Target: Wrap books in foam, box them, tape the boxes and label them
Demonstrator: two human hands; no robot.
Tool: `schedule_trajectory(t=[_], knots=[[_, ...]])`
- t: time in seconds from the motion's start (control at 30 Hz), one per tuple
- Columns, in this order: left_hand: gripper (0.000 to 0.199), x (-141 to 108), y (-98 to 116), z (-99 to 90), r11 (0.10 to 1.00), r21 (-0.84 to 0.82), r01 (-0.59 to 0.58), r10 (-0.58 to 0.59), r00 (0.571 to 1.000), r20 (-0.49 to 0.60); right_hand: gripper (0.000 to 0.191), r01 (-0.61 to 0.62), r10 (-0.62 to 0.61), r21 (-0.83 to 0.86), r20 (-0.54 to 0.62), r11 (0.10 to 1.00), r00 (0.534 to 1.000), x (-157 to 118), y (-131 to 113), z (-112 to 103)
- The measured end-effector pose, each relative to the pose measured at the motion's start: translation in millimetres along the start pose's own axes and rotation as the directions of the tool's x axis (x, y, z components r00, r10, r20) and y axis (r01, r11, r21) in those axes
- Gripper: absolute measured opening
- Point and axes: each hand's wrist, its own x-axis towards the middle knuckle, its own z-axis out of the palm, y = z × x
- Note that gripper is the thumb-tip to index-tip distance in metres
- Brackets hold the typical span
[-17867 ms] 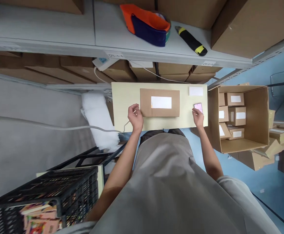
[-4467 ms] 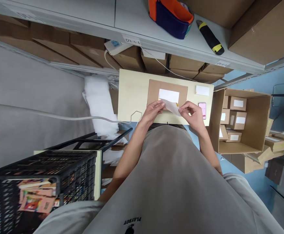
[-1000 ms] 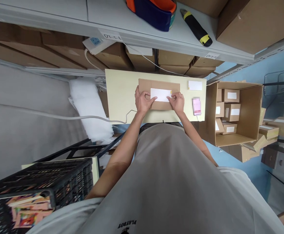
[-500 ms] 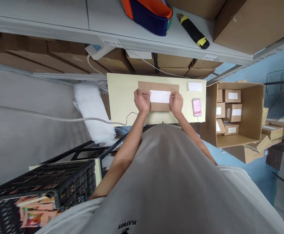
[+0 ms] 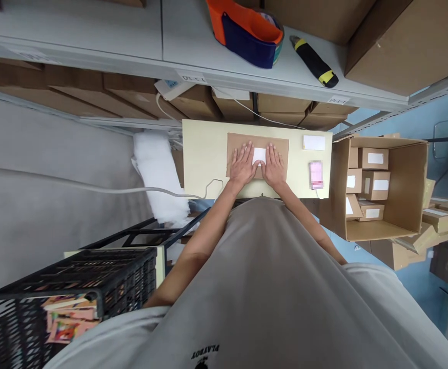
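A flat brown cardboard box (image 5: 258, 140) lies on the cream tabletop (image 5: 204, 154). On its top is a white label (image 5: 260, 154), whose two ends are covered by my hands. My left hand (image 5: 242, 165) presses flat on the label's left part, fingers stretched out and holding nothing. Flat on the right part lies my right hand (image 5: 274, 165), its fingers also extended. The two thumbs nearly meet at the label's near edge. To the right on the tabletop are a stack of white labels (image 5: 313, 142) and a phone with a pink screen (image 5: 316, 175), a cable at its lower end.
On the shelf above sit an orange and blue tape dispenser (image 5: 249, 36) and a black-yellow utility knife (image 5: 314, 61). Right of the table stands a large open carton (image 5: 403, 189) holding several small labelled boxes. A black crate (image 5: 127, 282) and white wrapping (image 5: 158, 174) are at left.
Both hands have gone from pinching the label's ends to lying flat over it, pressing it on the cardboard. The whole view has shifted slightly.
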Motion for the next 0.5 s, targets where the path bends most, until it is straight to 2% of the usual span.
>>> schedule_trajectory(t=[0.13, 0.23, 0.5], knots=[[0.086, -3, 6, -2.2, 0.989, 0.125, 0.074, -0.073, 0.997, -0.008, 0.075, -0.071, 0.073, -0.136, 0.009, 0.988, 0.997, 0, -1, -6], [0.085, -9, 9, -1.5, 0.974, 0.188, 0.127, -0.124, 0.992, -0.028, 0.075, -0.08, 0.088, -0.198, 0.032, 0.977, 0.996, -3, -4, -11], [0.08, -17, 6, 1.8, 0.966, 0.202, 0.161, -0.157, 0.987, -0.039, 0.076, -0.093, 0.104, -0.187, 0.048, 0.978, 0.993, -3, -4, -10]])
